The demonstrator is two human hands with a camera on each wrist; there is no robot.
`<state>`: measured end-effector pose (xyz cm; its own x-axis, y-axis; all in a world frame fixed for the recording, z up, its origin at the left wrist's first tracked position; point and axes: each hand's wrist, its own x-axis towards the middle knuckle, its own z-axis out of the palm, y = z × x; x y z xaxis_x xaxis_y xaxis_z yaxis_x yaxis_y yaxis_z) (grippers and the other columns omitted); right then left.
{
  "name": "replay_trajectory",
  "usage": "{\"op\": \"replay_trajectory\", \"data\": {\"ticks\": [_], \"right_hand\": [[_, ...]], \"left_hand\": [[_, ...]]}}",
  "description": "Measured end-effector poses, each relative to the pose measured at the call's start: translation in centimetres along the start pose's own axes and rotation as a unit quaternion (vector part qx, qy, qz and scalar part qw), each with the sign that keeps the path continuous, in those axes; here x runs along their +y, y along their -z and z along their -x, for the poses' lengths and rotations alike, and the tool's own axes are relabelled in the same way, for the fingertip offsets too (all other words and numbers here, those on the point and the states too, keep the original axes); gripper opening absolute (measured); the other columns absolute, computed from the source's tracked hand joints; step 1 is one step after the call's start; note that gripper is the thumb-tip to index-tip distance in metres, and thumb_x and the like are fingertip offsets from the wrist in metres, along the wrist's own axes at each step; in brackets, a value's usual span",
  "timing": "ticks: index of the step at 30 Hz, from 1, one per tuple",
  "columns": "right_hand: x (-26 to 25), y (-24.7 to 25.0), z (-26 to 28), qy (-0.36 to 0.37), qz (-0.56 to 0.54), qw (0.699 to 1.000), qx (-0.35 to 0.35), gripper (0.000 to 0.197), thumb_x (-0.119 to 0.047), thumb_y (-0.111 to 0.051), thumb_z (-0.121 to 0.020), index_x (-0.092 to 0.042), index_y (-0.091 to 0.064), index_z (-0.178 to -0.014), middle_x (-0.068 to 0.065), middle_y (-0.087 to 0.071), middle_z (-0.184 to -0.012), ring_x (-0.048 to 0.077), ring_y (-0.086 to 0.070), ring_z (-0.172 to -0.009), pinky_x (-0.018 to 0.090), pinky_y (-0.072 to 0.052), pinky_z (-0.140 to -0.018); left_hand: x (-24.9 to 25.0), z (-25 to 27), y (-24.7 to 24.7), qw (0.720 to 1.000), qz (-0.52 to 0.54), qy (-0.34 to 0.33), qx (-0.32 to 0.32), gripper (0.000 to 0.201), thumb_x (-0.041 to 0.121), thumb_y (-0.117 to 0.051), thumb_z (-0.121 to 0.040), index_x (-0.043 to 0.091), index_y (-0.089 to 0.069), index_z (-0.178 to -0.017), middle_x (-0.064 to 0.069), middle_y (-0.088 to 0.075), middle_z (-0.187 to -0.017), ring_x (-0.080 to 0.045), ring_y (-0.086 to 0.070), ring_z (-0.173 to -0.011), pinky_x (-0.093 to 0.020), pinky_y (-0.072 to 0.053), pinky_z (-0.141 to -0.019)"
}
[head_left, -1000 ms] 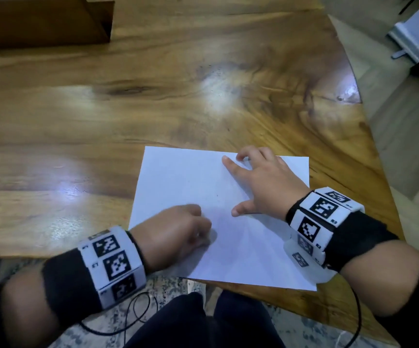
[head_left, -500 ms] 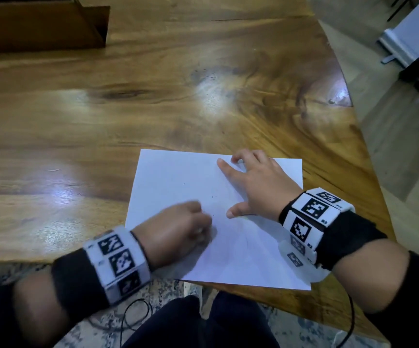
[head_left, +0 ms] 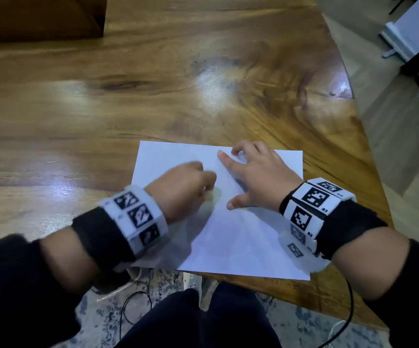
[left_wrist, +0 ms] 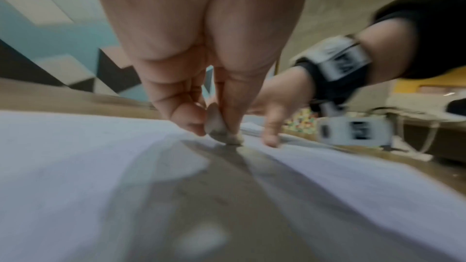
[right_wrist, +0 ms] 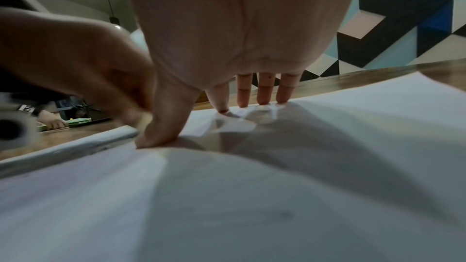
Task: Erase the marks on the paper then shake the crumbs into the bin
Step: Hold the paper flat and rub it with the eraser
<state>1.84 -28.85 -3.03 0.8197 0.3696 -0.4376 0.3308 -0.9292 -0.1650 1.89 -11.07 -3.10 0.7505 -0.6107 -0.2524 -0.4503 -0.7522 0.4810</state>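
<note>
The left hand (head_left: 183, 187) pinches a small eraser (left_wrist: 221, 127) to rub the paper (head_left: 241, 247); the right hand (head_left: 258, 177) spreads flat, holding it down

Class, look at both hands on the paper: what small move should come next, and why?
Probably another short rubbing stroke. The left hand pinches the eraser with its tip on the paper, and the right hand presses the sheet flat, so erasing looks unfinished.

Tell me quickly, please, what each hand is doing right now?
Left hand: closed, pinching a small eraser against the paper.
Right hand: open, fingers spread, pressing the paper flat on the table.
</note>
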Motion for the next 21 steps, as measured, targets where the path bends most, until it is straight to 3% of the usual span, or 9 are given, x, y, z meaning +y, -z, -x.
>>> {"op": "replay_trajectory", "data": {"ticks": [3,5,8,10,12,14,16,18,21], "right_hand": [[0.0,0.0,-0.1,0.000,-0.003,1.000,-0.001,0.101,-0.063,-0.064,-0.074,-0.030,-0.007,-0.151,0.000,-0.017,-0.144,0.022,-0.016,-0.130,0.033,-0.019,-0.109],[0.1,0.0,-0.1,-0.003,-0.007,1.000,0.000,0.102,-0.063,-0.064,-0.074,-0.030,-0.007,-0.151,-0.001,-0.017,-0.144,0.021,-0.016,-0.129,0.032,-0.019,-0.109],[0.1,0.0,-0.1,-0.003,-0.007,1.000,0.002,0.102,-0.063,-0.064,-0.073,-0.030,-0.007,-0.151,-0.001,-0.017,-0.143,0.021,-0.017,-0.129,0.032,-0.020,-0.109],[0.0,0.0,-0.1,-0.003,-0.007,1.000,0.002,0.101,-0.063,-0.065,-0.073,-0.031,-0.007,-0.151,-0.001,-0.017,-0.143,0.021,-0.017,-0.129,0.032,-0.021,-0.108],[0.0,0.0,-0.1,-0.003,-0.007,1.000,0.003,0.101,-0.063,-0.065,-0.073,-0.031,-0.008,-0.151,-0.001,-0.017,-0.143,0.022,-0.017,-0.129,0.032,-0.021,-0.107],[0.0,0.0,-0.1,-0.003,-0.006,1.000,0.004,0.101,-0.063,-0.065,-0.073,-0.031,-0.008,-0.150,-0.001,-0.017,-0.143,0.022,-0.017,-0.130,0.033,-0.021,-0.108],[0.0,-0.1,-0.1,-0.005,-0.011,1.000,0.002,0.101,-0.062,-0.065,-0.073,-0.031,-0.008,-0.151,-0.001,-0.017,-0.143,0.022,-0.016,-0.130,0.032,-0.020,-0.109],[0.0,0.0,-0.1,-0.006,-0.012,1.000,0.003,0.101,-0.062,-0.065,-0.073,-0.031,-0.008,-0.151,-0.001,-0.017,-0.143,0.021,-0.016,-0.130,0.032,-0.019,-0.109],[0.0,-0.1,-0.1,-0.004,-0.010,1.000,0.004,0.101,-0.062,-0.065,-0.074,-0.031,-0.008,-0.151,-0.001,-0.018,-0.143,0.022,-0.017,-0.130,0.032,-0.020,-0.109]], "left_hand": [[-0.3,0.4,-0.5,1.000,0.013,-0.014,0.001,0.012,0.016,-0.046,-0.082,0.012,-0.057,-0.080,-0.003,-0.047,-0.078,-0.034,-0.054,-0.081,-0.032,-0.040,-0.064],[-0.1,2.9,-1.3,0.997,0.037,-0.058,-0.048,0.027,0.029,-0.036,-0.078,0.012,-0.056,-0.073,0.000,-0.046,-0.074,-0.031,-0.054,-0.075,-0.030,-0.040,-0.060],[-0.5,3.8,-0.9,0.992,0.045,-0.050,-0.109,0.014,0.020,-0.051,-0.074,0.017,-0.064,-0.074,-0.004,-0.052,-0.080,-0.028,-0.057,-0.073,-0.031,-0.047,-0.066],[-1.0,1.9,-0.4,0.996,0.036,-0.052,-0.055,0.007,0.011,-0.059,-0.074,0.015,-0.064,-0.077,-0.003,-0.048,-0.078,-0.029,-0.056,-0.073,-0.029,-0.044,-0.066],[-0.8,0.2,-0.2,1.000,0.014,-0.025,0.011,0.007,0.012,-0.057,-0.080,0.011,-0.061,-0.085,-0.003,-0.044,-0.079,-0.029,-0.052,-0.074,-0.029,-0.039,-0.066],[-0.6,-0.1,-0.7,0.999,0.015,-0.014,0.033,0.009,0.017,-0.051,-0.083,0.012,-0.057,-0.084,-0.004,-0.043,-0.079,-0.030,-0.052,-0.076,-0.032,-0.041,-0.066],[-0.6,1.9,-1.4,0.998,0.041,-0.037,-0.001,0.017,0.028,-0.042,-0.081,0.018,-0.049,-0.070,0.001,-0.043,-0.074,-0.031,-0.054,-0.075,-0.028,-0.041,-0.060],[-0.5,4.3,-2.1,0.994,0.052,-0.074,-0.067,0.024,0.036,-0.036,-0.078,0.019,-0.051,-0.069,0.003,-0.045,-0.074,-0.030,-0.055,-0.074,-0.027,-0.042,-0.060],[-0.8,4.4,-1.8,0.990,0.060,-0.067,-0.110,0.011,0.028,-0.050,-0.078,0.021,-0.058,-0.075,0.001,-0.048,-0.078,-0.025,-0.057,-0.074,-0.031,-0.047,-0.066]]}}
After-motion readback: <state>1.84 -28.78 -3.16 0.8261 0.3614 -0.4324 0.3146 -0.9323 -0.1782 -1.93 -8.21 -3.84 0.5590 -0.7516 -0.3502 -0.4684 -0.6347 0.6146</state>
